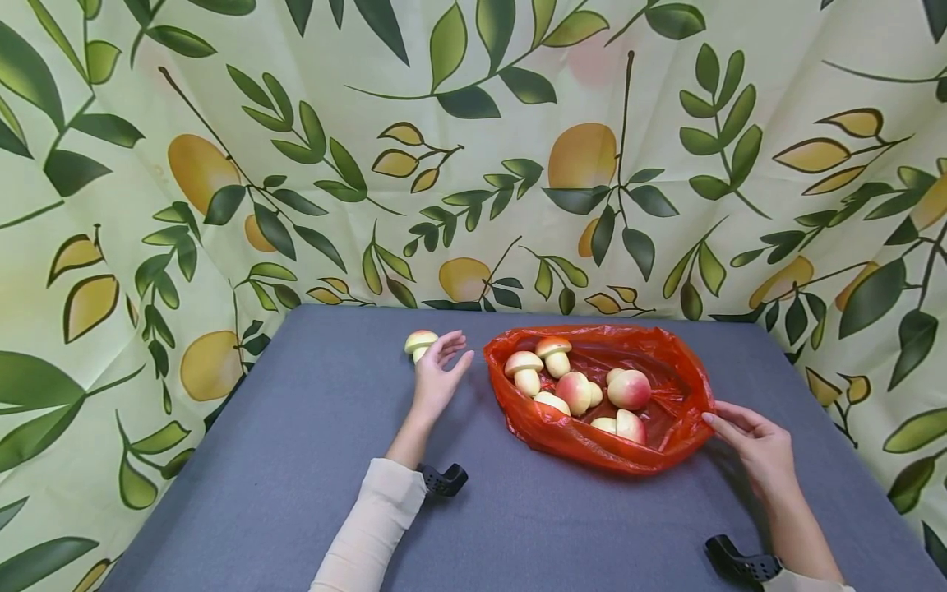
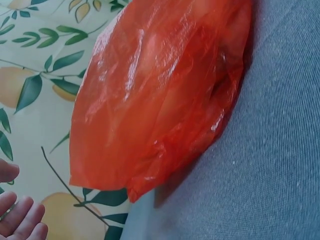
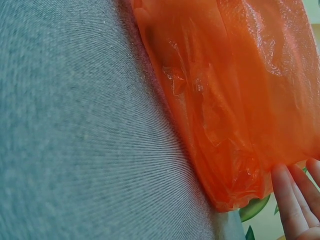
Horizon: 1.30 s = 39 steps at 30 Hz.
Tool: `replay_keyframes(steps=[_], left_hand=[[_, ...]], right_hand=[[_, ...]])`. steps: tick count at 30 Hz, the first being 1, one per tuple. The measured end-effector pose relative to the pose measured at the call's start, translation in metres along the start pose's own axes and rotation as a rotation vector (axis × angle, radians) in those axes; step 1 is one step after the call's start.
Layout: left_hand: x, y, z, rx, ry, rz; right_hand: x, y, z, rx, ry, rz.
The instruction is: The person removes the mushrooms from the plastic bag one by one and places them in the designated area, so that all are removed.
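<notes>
A red plastic bag [image 1: 599, 460] lies wide-mouthed on the table, with several toy mushrooms inside, among them one with an orange-red cap [image 1: 553, 345] and one with a pink cap [image 1: 632, 390]. At the bag's right rim, my right hand [image 1: 762, 452] pinches the plastic between thumb and fingers. My left hand [image 1: 436, 382] is raised left of the bag, its fingers loosely extended and holding nothing. Just behind it stands a lone toy mushroom [image 1: 419, 339], partly overlapped by the hand. The left wrist view shows the bag's outer side [image 2: 160, 100] and a few fingertips [image 2: 30, 215].
A grey-blue cloth covers the table [image 1: 281, 460]. Behind it and along both sides hangs a curtain [image 1: 503, 140] printed with leaves and yellow fruit. Black wrist mounts [image 1: 444, 479] sit on both forearms.
</notes>
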<state>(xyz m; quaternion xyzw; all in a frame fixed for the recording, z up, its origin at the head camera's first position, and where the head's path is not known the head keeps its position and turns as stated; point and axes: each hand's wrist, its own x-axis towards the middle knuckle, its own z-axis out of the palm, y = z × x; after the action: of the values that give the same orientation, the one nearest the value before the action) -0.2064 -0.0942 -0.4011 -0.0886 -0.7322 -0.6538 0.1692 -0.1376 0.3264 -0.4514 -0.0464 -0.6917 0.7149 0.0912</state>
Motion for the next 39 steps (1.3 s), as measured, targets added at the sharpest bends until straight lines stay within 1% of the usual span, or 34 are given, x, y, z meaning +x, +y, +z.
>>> replay_keyframes(steps=[6, 11, 14, 15, 18, 22, 28, 35, 39], left_hand=[[0.002, -0.002, -0.004, -0.008, 0.014, 0.009], [0.002, -0.003, -0.006, 0.011, 0.026, 0.023], [0.003, -0.007, -0.008, 0.033, 0.034, 0.022], [0.004, -0.009, -0.009, 0.046, 0.039, 0.024], [0.008, -0.024, -0.011, 0.068, 0.055, 0.017], [0.012, -0.044, -0.014, 0.083, 0.087, -0.01], [0.014, -0.05, -0.018, 0.108, 0.11, -0.007], [0.015, -0.053, -0.024, 0.1, 0.119, -0.023], [0.017, -0.055, -0.027, 0.09, 0.133, -0.029]], right_hand=[[0.0, 0.0, -0.001, 0.004, -0.002, 0.001], [-0.001, 0.0, -0.002, -0.006, 0.001, 0.016], [-0.001, 0.001, -0.002, 0.0, 0.002, 0.015], [-0.001, 0.001, -0.002, 0.002, 0.002, 0.012], [0.0, 0.001, -0.001, 0.005, 0.001, 0.004], [0.0, 0.001, 0.0, 0.004, 0.001, -0.004], [0.0, 0.001, 0.0, 0.0, -0.001, -0.011], [0.0, 0.0, 0.0, -0.033, 0.003, -0.003], [0.0, 0.001, -0.001, -0.026, 0.0, -0.007]])
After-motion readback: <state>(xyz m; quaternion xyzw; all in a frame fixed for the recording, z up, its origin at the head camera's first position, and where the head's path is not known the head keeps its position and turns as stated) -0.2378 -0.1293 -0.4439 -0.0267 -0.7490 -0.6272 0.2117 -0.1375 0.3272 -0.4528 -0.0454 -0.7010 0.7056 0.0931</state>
